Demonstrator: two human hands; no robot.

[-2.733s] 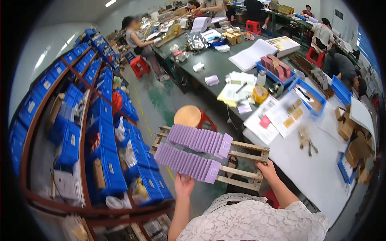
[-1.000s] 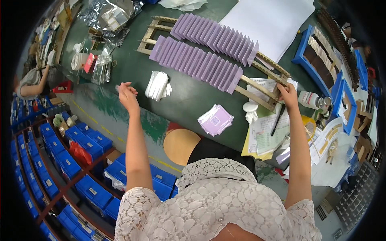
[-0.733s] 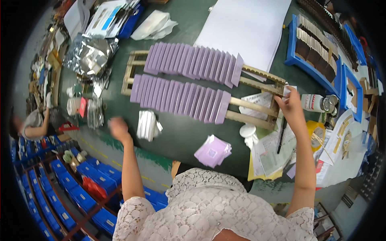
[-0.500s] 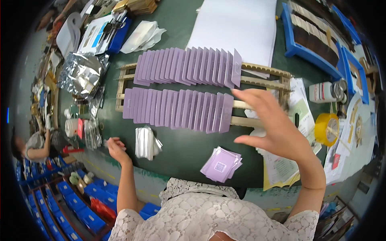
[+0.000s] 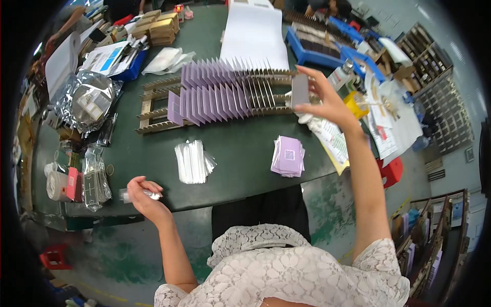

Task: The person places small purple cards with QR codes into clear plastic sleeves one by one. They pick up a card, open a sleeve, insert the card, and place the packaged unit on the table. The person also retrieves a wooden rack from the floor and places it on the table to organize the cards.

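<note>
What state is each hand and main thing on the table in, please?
Right hand, spread around a greyish card, grip unclear
Left hand, loosely curled
Rack, partly filled
Racked purple cards, standing in two rows
Loose purple cards, stacked unevenly
Whitish plastic bundle, lying slightly fanned
White paper, lying flat

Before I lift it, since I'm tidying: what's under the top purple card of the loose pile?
Under the top card, edges of more cards stick out; their faces and the tabletop directly beneath are covered.

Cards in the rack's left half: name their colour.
The cards are light purple, best seen in the head view.
</note>
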